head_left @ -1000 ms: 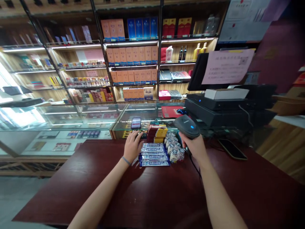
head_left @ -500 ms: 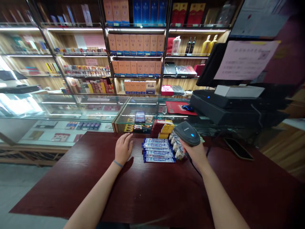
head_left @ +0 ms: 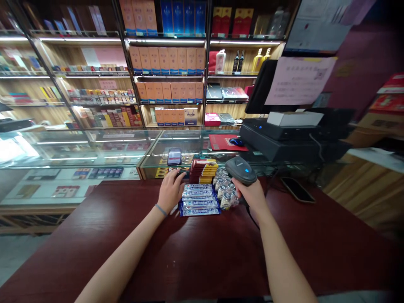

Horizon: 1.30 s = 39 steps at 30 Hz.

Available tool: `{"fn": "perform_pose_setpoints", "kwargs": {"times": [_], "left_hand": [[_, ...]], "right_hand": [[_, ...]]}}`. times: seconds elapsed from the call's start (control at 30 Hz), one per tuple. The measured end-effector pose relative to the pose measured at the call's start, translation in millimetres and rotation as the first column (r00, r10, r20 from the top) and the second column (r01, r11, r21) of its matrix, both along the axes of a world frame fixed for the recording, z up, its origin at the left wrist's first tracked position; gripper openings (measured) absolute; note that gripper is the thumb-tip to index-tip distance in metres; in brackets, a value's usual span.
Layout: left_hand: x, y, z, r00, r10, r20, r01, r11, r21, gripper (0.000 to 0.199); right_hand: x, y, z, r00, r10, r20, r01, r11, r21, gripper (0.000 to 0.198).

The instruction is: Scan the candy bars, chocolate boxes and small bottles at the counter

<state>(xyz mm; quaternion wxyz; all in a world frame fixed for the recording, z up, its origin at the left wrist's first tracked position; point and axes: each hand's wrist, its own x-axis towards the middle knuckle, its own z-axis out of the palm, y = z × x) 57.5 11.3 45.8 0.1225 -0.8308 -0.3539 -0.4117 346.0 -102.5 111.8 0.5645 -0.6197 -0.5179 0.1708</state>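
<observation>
Dark red wooden table (head_left: 195,256), glossy, across lower frame. Held in right hand (head_left: 253,197), right of centre: dark scanner (head_left: 240,169), up beside small jars (head_left: 226,198). Left hand (head_left: 169,191) near centre, loosely spread, just beside left ends of blue-white packets (head_left: 199,202), laid in rows at centre. Behind those, stacked red-and-yellow packs (head_left: 206,171). Glass display case (head_left: 120,147) across mid-frame. Lit shelves (head_left: 146,114) up top, stocked with boxes and bottles. Monitor (head_left: 259,92) with pale sheet at upper right.

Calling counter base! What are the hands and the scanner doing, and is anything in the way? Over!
Left hand open beside packets, contact unclear. Right hand gripping scanner, blue light on. Scanner partly blocking view of jars.
</observation>
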Motion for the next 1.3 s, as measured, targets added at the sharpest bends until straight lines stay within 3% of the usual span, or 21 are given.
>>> {"fn": "perform_pose_setpoints", "kwargs": {"times": [0.23, 0.4, 0.6, 0.77, 0.93, 1.1, 1.2, 1.3], "left_hand": [[101, 12, 42.4, 0.983, 0.023, -0.182, -0.029, 0.999, -0.026, 0.053], [144, 25, 39.4, 0.949, 0.044, -0.313, -0.074, 0.994, -0.085, 0.059], [155, 27, 32.6, 0.931, 0.042, -0.362, -0.108, 0.980, -0.166, 0.051], [152, 30, 36.8, 0.971, -0.085, -0.225, 0.033, 0.973, -0.227, 0.039], [134, 32, 43.6, 0.967, -0.243, -0.070, 0.228, 0.957, -0.178, 0.039], [93, 22, 54.7, 0.959, -0.186, 0.215, 0.220, 0.965, -0.145, 0.031], [62, 20, 50.9, 0.850, -0.095, 0.519, 0.227, 0.954, -0.198, 0.026], [29, 23, 37.0, 0.547, 0.055, 0.835, 0.330, 0.903, -0.276, 0.029]], "right_hand": [[20, -3, 7, 0.995, 0.017, -0.099, -0.024, 0.997, -0.069, 0.036], [31, 0, 1, 0.991, 0.027, -0.128, -0.034, 0.998, -0.049, 0.042], [35, 1, -3, 0.978, 0.050, -0.204, -0.055, 0.998, -0.020, 0.038], [33, 2, -4, 0.970, 0.050, -0.238, -0.055, 0.998, -0.012, 0.035], [27, 5, 5, 0.976, 0.058, -0.210, -0.063, 0.998, -0.017, 0.033], [16, 13, 27, 0.995, 0.028, -0.096, -0.029, 1.000, -0.011, 0.032], [4, 18, 39, 0.998, 0.032, -0.063, -0.029, 0.999, 0.041, 0.033], [-12, 22, 48, 0.996, 0.066, -0.054, -0.062, 0.995, 0.073, 0.032]]}}
